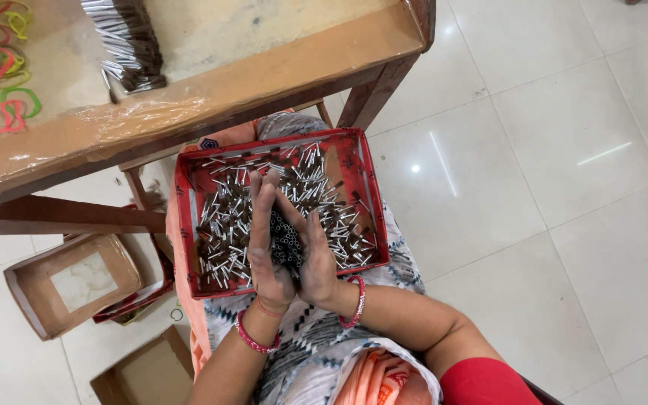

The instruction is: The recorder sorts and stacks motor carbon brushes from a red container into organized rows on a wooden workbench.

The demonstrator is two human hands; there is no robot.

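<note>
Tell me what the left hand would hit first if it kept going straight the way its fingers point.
The left hand points away from the body, across the red tray. It would probably meet the loose metal tubes lying just past its fingertips first, then the tray's far wall. Its height above them is unclear.

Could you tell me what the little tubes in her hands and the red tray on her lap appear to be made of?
The tubes look like metal: thin, silvery-grey, glinting, with hollow ends. The red tray looks like cardboard with a matte printed covering, judging by its thin folded walls.
</note>
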